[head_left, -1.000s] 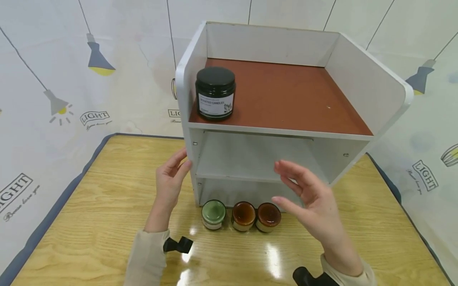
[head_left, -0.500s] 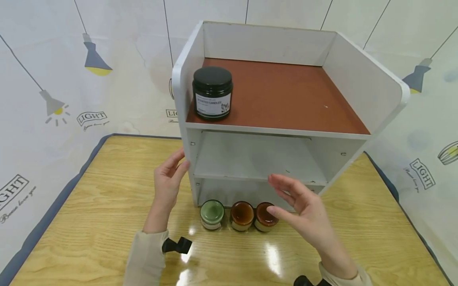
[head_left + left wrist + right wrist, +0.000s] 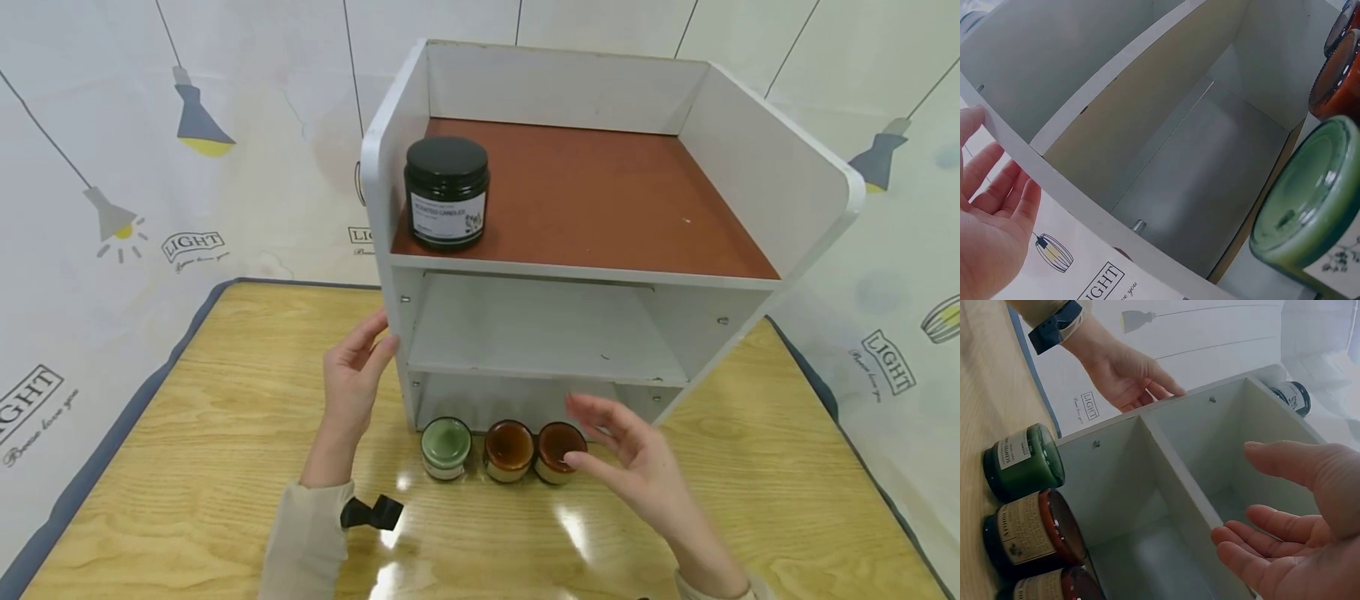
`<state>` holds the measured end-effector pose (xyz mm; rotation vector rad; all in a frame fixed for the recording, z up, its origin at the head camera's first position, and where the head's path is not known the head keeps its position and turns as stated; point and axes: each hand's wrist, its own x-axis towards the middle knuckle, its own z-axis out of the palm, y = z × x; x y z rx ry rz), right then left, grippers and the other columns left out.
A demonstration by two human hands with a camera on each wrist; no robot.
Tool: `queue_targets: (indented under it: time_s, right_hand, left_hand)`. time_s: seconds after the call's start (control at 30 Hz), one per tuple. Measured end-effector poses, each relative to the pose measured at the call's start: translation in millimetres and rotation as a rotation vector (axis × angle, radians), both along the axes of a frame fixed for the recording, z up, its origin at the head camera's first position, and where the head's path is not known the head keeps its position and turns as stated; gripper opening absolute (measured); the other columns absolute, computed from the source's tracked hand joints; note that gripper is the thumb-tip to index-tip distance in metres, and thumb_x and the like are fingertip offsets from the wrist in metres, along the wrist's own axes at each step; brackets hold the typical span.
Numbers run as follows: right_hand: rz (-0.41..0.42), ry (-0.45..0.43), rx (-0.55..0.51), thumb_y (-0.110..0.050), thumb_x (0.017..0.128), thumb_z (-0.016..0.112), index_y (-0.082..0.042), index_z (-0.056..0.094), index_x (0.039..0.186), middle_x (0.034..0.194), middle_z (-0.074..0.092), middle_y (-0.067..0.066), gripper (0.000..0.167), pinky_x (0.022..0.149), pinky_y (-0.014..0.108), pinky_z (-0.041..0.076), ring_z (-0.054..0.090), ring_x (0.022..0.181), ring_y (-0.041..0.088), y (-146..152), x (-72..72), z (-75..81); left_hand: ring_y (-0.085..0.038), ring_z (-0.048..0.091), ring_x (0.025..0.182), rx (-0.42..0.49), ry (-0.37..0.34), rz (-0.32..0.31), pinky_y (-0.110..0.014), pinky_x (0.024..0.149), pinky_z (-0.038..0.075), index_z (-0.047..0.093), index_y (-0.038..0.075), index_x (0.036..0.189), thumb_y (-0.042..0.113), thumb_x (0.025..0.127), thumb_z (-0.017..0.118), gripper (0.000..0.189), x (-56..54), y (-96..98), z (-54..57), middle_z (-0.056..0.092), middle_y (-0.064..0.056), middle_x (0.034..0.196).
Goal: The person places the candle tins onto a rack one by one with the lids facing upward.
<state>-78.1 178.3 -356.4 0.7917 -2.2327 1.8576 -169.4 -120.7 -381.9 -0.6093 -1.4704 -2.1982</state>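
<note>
Your left hand [image 3: 352, 373], fingers loosely extended, touches the left side of the white shelf unit [image 3: 600, 200]. In that unit's walled top, at the left, stands a black lidded jar [image 3: 447, 196]. Below, on the worktop [image 3: 202, 400], stand a green jar [image 3: 446, 447], a middle amber jar [image 3: 509, 450] and a right amber jar [image 3: 557, 446]; their contents are unclear. Your right hand [image 3: 633, 458], thumb and fingers spread, hangs by the right amber jar; you cannot tell whether they touch.

The upright white shelf [image 3: 547, 321] is touched at its left side by the left hand [image 3: 352, 375]; before it, an upright brown-topped jar [image 3: 559, 446] is placed nearest the right hand [image 3: 637, 462].
</note>
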Motion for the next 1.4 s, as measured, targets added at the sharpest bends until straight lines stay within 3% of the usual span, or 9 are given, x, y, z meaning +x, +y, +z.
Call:
queue_targets:
  time_s: [0.17,0.37,0.47,1.1,1.17,1.4]
  right_hand:
    - [-0.026,-0.034,0.008,0.017,0.074,0.067,0.015,0.049,0.121,0.123,0.058,-0.002,0.05,0.095,0.022,0.044,0.055,0.113,0.012,3,2.9,-11.2]
    - [-0.085,-0.091,0.067,0.013,0.074,0.069,0.015,0.05,0.12,0.121,0.054,0.024,0.05,0.094,0.018,0.042,0.055,0.11,0.006,7,4.6,-26.2]
    - [-0.105,-0.124,0.07,0.012,0.074,0.069,0.016,0.049,0.12,0.121,0.052,0.03,0.05,0.094,0.018,0.043,0.055,0.11,0.005,10,5.7,-32.2]
    - [-0.219,-0.21,0.068,0.013,0.072,0.071,0.017,0.044,0.124,0.123,0.049,0.032,0.059,0.093,0.017,0.043,0.053,0.105,-0.001,19,-0.1,-60.9]
    - [-0.224,-0.221,0.081,0.013,0.072,0.071,0.017,0.044,0.125,0.123,0.049,0.032,0.059,0.093,0.017,0.042,0.053,0.106,0.002,20,-1.2,-63.3]
    - [-0.248,-0.259,0.128,0.014,0.071,0.07,0.016,0.045,0.124,0.122,0.051,0.031,0.059,0.093,0.018,0.041,0.052,0.111,0.037,24,-4.9,-74.3]
  left_hand:
    - [-0.015,0.055,0.114,0.004,0.0,-0.002,-0.023,0.092,0.047,0.069,0.013,0.111,-0.004,0.089,0.059,0.029,-0.2,0.3,0.1,0.065,0.001,0.115]
    - [-0.014,0.055,0.114,0.005,-0.003,0.001,-0.023,0.092,0.047,0.069,0.014,0.11,-0.004,0.089,0.059,0.029,0.1,0.9,0.0,0.065,0.001,0.115]
    - [-0.014,0.055,0.114,0.005,-0.004,0.0,-0.023,0.092,0.047,0.069,0.014,0.11,-0.003,0.089,0.059,0.029,0.1,0.9,-0.2,0.065,0.001,0.115]
    - [-0.014,0.054,0.115,-0.002,-0.012,-0.002,-0.024,0.093,0.046,0.069,0.013,0.111,-0.002,0.089,0.06,0.028,1.0,0.1,-0.3,0.064,0.001,0.116]
    - [-0.014,0.054,0.115,-0.003,-0.01,-0.003,-0.023,0.093,0.046,0.069,0.014,0.111,-0.002,0.089,0.06,0.028,0.9,0.1,-0.3,0.064,0.001,0.116]
    - [-0.014,0.054,0.115,-0.008,-0.008,-0.003,-0.023,0.093,0.046,0.069,0.014,0.111,-0.002,0.089,0.06,0.028,0.6,0.0,0.1,0.064,0.001,0.116]
